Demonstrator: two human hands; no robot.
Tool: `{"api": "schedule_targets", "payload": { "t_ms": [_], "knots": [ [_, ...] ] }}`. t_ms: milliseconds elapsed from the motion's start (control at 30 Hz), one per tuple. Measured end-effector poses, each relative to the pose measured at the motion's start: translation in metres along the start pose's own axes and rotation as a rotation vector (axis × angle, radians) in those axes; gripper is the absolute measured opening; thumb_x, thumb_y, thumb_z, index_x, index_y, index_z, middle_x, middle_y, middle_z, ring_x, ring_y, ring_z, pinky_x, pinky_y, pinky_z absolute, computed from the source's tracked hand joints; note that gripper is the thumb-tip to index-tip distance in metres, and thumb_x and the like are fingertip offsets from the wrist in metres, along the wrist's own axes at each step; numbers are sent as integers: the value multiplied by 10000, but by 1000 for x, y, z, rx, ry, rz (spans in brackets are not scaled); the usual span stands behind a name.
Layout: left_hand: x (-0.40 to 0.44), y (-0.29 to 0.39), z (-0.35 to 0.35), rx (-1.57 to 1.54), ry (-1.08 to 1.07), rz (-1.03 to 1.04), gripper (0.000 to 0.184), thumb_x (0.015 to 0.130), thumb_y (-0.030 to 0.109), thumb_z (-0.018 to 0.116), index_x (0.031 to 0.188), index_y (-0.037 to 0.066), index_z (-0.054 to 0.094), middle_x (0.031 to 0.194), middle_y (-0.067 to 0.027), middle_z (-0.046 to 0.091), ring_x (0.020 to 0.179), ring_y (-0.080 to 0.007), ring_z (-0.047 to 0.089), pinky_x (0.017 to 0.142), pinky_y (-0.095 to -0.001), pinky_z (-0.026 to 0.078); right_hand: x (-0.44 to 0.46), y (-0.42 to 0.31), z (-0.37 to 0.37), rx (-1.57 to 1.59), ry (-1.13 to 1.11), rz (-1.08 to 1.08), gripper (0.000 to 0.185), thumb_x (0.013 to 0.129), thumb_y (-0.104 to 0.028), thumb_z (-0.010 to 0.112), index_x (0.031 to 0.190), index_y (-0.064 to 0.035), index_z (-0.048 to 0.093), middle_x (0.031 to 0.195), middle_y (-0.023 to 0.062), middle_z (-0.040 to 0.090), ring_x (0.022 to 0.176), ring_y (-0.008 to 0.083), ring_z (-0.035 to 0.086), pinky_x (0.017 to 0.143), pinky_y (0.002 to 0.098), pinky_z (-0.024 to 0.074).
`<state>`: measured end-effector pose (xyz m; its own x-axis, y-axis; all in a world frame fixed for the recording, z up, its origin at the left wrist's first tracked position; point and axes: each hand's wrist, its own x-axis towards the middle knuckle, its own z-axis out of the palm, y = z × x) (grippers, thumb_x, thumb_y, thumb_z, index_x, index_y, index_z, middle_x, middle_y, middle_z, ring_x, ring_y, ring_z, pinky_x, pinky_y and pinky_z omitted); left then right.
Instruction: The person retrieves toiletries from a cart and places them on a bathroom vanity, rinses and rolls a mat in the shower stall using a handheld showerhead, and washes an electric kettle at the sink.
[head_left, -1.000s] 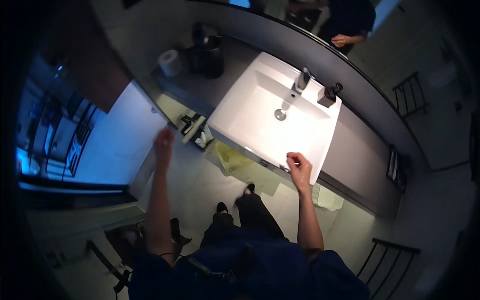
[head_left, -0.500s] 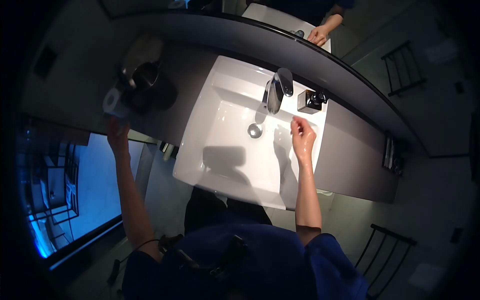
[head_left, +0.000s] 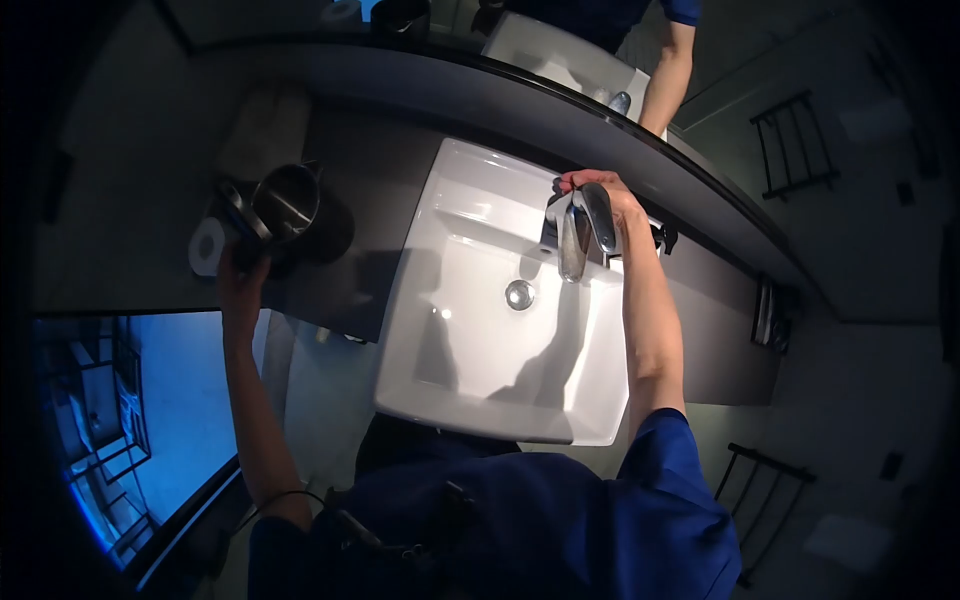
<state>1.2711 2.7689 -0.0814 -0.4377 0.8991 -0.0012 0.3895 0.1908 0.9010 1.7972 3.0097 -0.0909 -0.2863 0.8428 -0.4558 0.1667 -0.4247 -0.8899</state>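
My left hand point(head_left: 243, 285) is closed at the dark handle of an open-topped black kettle point(head_left: 330, 225), which stands on the counter left of the sink; the steel inside shows. My right hand point(head_left: 618, 197) reaches behind the chrome faucet point(head_left: 574, 245) at the back of the white sink point(head_left: 470, 350). Its fingers are bent round a small dark thing that I cannot make out, and the faucet hides part of them. Beside my right forearm, a black pump bottle point(head_left: 668, 238) is partly hidden. No water stream shows.
A toilet roll point(head_left: 207, 247) stands left of the kettle, with a pale cloth-like thing point(head_left: 268, 125) behind it. The mirror's edge point(head_left: 540, 82) runs behind the sink. Dark items sit at the right end of the counter point(head_left: 715, 345). A black rack point(head_left: 765, 490) is at lower right.
My right hand has moved from over the basin up and back behind the faucet. My left hand has come up from beside the counter to the kettle handle. The view has shifted closer to the sink.
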Motion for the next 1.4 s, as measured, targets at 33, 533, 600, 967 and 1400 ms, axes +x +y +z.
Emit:
{"api": "schedule_targets", "payload": {
  "t_ms": [33,533,600,967,1400],
  "knots": [
    [0,-1,1,-3,11,22,469,843,193,634,1244,39,449,1129,-108,538,1033,-193,539,856,-318,444,2,-1,-3,-11,0,1,155,809,-68,635,928,27,662,845,93,670,674,116,619,575,208,511],
    [17,-27,10,-208,63,19,604,701,115,758,1225,18,473,1125,-110,526,1019,-187,531,871,-302,454,-40,20,25,-75,445,-202,144,839,-144,616,912,-22,636,732,28,579,610,115,541,528,239,451],
    [10,-8,16,-330,122,-117,736,630,23,775,1282,28,431,1178,-117,513,1044,-212,522,787,-299,502,-67,46,33,104,616,-189,143,856,-125,567,939,-30,636,703,10,573,567,76,502,475,213,394],
    [-69,75,26,-261,40,368,394,678,64,759,1006,34,544,897,-23,579,804,-87,554,700,-246,456,-185,116,62,126,714,-158,166,828,-175,641,912,-32,639,759,39,609,622,111,557,544,228,437],
    [-141,147,164,-434,-532,-174,267,734,39,719,919,32,526,815,-26,582,745,-87,564,638,-234,464,-121,5,64,-997,583,-954,370,744,-191,704,1092,-98,620,1183,111,564,1137,291,488,886,387,452]
  ]
}}
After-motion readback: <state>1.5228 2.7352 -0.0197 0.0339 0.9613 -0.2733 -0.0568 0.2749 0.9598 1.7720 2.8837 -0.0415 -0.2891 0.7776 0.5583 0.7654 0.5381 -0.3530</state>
